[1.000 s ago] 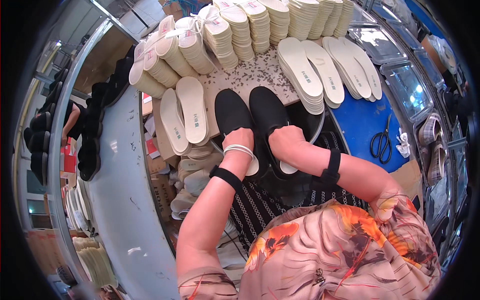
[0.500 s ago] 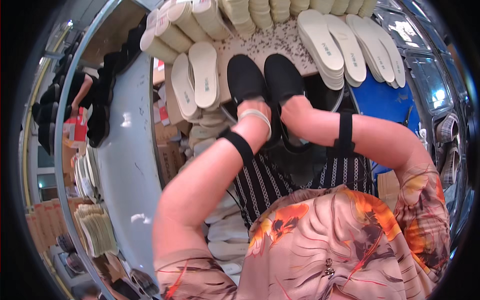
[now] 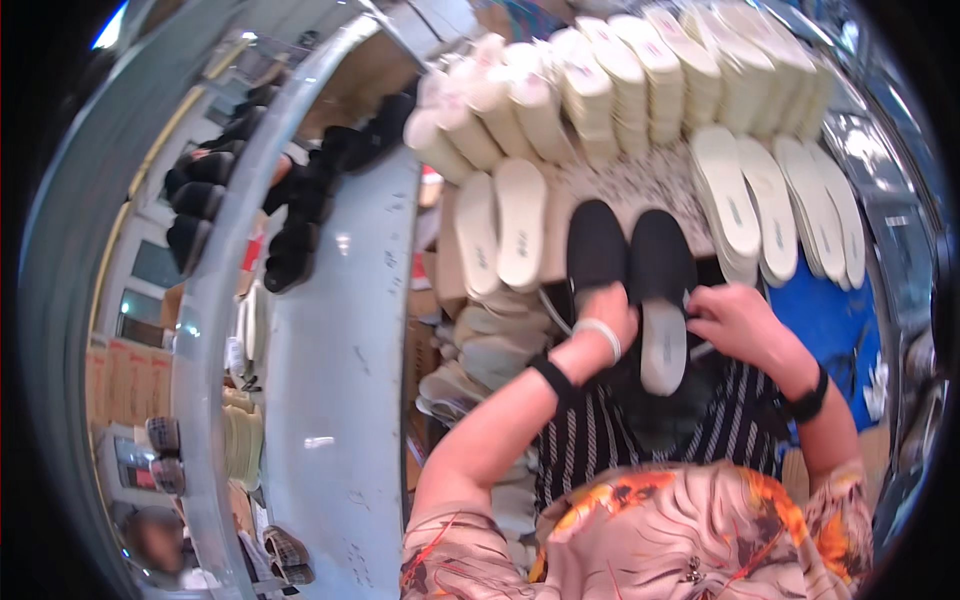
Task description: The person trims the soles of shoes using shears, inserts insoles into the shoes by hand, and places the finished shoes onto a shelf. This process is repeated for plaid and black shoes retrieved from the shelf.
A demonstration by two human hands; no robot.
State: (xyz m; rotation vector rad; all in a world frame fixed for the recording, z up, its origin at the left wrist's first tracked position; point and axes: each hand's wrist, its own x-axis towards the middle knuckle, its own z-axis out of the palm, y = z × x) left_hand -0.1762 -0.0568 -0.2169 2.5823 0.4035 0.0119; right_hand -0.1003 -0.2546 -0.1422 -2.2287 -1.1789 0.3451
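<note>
Two black slip-on shoes, the left one (image 3: 597,245) and the right one (image 3: 662,258), stand side by side in front of me with their toes pointing away. My left hand (image 3: 609,312) reaches into the opening of the left shoe, its fingertips hidden there. From the right shoe's opening a pale insole (image 3: 664,355) stretches back towards me. My right hand (image 3: 735,322) is at that shoe's right side, fingers bent and closed at its edge. A white band circles my left wrist, and each forearm wears a black strap.
Stacks of cream insoles (image 3: 640,80) line the table's back. More insoles lie at its front left (image 3: 520,220) and right (image 3: 727,190). A grey-blue surface (image 3: 335,400) runs along the left, with black shoes (image 3: 300,225) on a rack beyond. Blue sheeting (image 3: 815,330) is at the right.
My right hand has come out of the right shoe to its right side, and a pale insole now shows in that shoe. The view has shifted, with everything lower and further right.
</note>
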